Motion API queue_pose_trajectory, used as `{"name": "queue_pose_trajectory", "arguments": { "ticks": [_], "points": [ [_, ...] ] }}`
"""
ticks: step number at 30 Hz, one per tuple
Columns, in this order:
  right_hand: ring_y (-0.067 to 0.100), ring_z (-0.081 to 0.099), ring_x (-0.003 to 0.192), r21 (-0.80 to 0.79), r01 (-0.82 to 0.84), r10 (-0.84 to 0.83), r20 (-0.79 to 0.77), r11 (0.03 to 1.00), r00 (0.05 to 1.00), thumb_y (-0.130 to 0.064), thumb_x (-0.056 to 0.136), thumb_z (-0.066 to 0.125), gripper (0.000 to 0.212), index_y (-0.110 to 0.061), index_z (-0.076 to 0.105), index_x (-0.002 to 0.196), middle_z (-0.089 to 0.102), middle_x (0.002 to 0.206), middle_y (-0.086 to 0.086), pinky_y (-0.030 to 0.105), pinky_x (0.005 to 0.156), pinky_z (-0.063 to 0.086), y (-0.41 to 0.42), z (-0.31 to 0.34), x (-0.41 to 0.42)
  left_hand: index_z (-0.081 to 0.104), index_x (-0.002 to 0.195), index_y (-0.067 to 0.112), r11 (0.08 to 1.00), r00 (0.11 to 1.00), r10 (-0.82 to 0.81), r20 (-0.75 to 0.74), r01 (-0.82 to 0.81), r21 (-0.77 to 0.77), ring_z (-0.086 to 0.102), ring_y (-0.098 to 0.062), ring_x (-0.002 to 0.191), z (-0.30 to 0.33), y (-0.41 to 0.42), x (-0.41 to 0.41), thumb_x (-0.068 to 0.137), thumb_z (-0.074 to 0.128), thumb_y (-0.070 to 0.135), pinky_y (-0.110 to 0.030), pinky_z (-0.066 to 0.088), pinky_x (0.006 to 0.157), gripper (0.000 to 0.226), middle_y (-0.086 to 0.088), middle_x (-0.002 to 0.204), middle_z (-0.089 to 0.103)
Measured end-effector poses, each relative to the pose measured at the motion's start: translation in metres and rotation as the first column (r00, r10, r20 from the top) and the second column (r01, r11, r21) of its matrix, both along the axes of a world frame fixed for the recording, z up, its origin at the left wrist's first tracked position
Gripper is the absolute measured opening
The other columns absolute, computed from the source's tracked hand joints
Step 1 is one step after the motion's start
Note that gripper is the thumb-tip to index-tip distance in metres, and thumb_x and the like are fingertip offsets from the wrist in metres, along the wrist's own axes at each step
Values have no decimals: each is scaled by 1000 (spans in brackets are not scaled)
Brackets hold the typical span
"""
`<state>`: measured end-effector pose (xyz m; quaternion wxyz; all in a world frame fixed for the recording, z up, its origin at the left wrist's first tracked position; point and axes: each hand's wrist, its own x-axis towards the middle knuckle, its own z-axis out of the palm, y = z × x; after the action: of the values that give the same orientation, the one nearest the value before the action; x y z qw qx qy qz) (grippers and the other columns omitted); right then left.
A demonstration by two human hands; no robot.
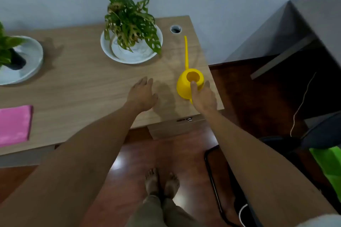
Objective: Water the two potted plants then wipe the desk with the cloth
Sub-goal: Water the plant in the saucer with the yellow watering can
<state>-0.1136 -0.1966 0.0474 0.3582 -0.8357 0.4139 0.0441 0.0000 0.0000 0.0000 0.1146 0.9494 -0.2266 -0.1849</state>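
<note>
A yellow watering can (184, 86) with a long thin spout pointing away stands near the right end of the wooden desk (83, 86). My right hand (203, 97) grips its handle, thumb on the rim of the fill hole. My left hand (143, 96) hovers flat over the desk just left of the can, fingers apart, holding nothing. A holey-leaved plant (129, 22) sits in a white dish at the back centre. A second plant (7, 49) in a dark pot on a white dish is at the left edge. A folded pink cloth (13, 124) lies at the front left.
A round cable hole (175, 29) is in the desk's back right corner. A drawer unit (175, 127) hangs under the desk's right end. A dark shelf unit (295, 51) stands to the right, a chair with a green item (328, 167) beside my right arm. My bare feet (161, 182) are on the wooden floor.
</note>
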Motion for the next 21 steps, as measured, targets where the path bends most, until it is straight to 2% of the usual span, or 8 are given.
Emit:
{"name": "queue_pose_trajectory", "arguments": {
  "ticks": [3,7,11,13,15,17,19,21],
  "points": [
    [44,50,134,176,159,-174,72,971,982,-65,100,39,76,-12,32,155,54,146,22,50,108,41,5,-14,12,12,162,15,1000,998,18,-55,-17,15,7,-29,157,-21,1,-2,102,47,45,-46,15,126,76,-12,170,8],
    [40,71,105,355,300,-370,147,885,917,-87,74,32,94,-19,46,137,73,115,12,53,99,50,5,-58,29,5,163,14,1000,994,31,-108,-31,-1,1,-29,158,-55,1,-1,101,44,44,-46,8,127,79,-11,171,3],
    [30,75,74,445,333,-450,186,831,874,-65,90,45,54,-18,51,117,72,57,4,45,84,57,11,-54,30,9,162,11,999,992,46,-113,-47,-4,-1,-28,158,-74,2,-4,101,40,49,-44,5,128,78,-11,171,3],
    [30,72,65,441,362,-482,198,822,854,-51,92,50,40,-16,53,110,72,64,9,48,80,60,13,-49,34,10,162,12,999,994,46,-99,-48,-14,-2,-29,158,-76,3,-7,102,41,48,-45,5,128,77,-12,171,2],
    [35,71,69,410,378,-492,220,830,842,-50,86,47,46,-13,56,111,70,75,11,54,78,60,14,-45,38,10,162,12,999,995,42,-86,-44,-14,-2,-29,158,-76,2,-8,102,41,47,-45,4,128,76,-12,171,1],
    [42,69,96,352,375,-468,229,858,854,-54,82,41,64,-12,55,128,71,103,13,57,88,57,14,-42,43,10,162,13,999,996,43,-80,-44,-8,-3,-29,158,-78,1,-9,102,42,47,-45,4,128,76,-13,171,0],
    [40,60,122,324,358,-436,214,876,874,-46,93,44,64,-13,47,148,63,135,14,53,103,50,16,-35,44,10,162,14,999,994,50,-94,-51,-13,-3,-28,158,-78,1,-8,102,43,47,-45,4,128,76,-12,171,0],
    [38,53,133,322,348,-426,217,881,878,-38,100,45,61,-13,40,155,56,147,14,49,110,45,17,-30,42,10,162,14,999,993,48,-110,-50,-17,-4,-28,158,-78,2,-8,101,44,47,-45,4,128,77,-11,171,-1]
  ]
}}
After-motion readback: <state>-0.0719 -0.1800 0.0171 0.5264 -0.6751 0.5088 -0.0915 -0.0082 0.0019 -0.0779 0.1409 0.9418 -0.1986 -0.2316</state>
